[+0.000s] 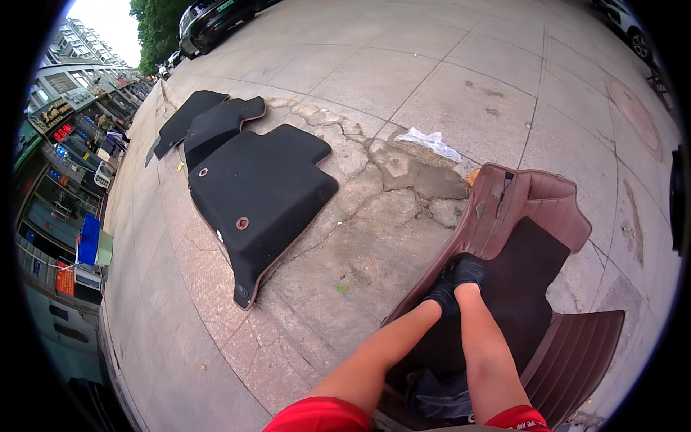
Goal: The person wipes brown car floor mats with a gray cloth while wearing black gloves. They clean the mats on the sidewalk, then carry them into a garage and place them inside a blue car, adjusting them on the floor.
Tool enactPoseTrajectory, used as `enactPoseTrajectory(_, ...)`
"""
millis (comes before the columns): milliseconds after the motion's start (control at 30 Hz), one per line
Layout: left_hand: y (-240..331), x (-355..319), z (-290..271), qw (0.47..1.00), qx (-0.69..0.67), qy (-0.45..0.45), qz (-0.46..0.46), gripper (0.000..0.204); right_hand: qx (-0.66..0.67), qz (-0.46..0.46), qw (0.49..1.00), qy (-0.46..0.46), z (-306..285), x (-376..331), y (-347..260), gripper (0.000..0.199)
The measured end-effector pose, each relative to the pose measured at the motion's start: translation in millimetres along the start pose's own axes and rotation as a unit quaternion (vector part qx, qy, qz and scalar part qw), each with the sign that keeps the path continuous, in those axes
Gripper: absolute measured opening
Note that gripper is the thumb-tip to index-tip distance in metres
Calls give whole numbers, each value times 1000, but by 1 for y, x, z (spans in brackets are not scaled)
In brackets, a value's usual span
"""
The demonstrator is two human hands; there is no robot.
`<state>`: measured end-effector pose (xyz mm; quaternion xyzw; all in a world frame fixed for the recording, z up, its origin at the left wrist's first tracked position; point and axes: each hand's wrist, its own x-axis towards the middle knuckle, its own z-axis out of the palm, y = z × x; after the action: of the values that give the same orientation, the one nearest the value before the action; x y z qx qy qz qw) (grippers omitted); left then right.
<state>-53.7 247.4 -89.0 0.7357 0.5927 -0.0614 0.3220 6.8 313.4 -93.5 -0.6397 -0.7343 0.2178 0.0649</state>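
Observation:
A brown car floor mat (pixel 497 209) with raised, stitched edges lies on the pavement at the lower right. A dark flat sheet (pixel 529 277) covers much of its middle. My left hand (pixel 443 295) and my right hand (pixel 468 271), both in dark gloves, are close together at the mat's left side, where the dark sheet meets the brown border. Their fingers point away from me and are too dark to make out, so any grip is hidden. Below my forearms a dark grey cloth (pixel 440 396) lies crumpled. A ribbed brown flap (pixel 576 360) spreads at the right.
Left of centre a large black car mat (pixel 266 187) lies underside up, with further black mats (pixel 191 119) beyond it. A crumpled white plastic piece (pixel 430 142) rests by the cracked paving (pixel 403 173). A black car (pixel 212 25) stands far off; shopfronts line the left.

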Motion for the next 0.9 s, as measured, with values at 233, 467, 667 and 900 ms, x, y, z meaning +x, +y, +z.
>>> enactPoseTrajectory(233,9,14,15,987,156,39,-16,64,104,16,990,-95,-12,9,26,28)
enactPoseTrajectory(467,-16,-1,-3,989,127,54,60,68,-36,20,991,-127,-104,-172,108,69)
enactPoseTrajectory(667,-17,-170,-35,966,82,170,175,75,-46,159,962,-219,-115,-337,134,100)
enactPoseTrajectory(900,-67,-335,45,875,-401,210,-171,61,-18,-80,984,-156,-79,-349,68,91)
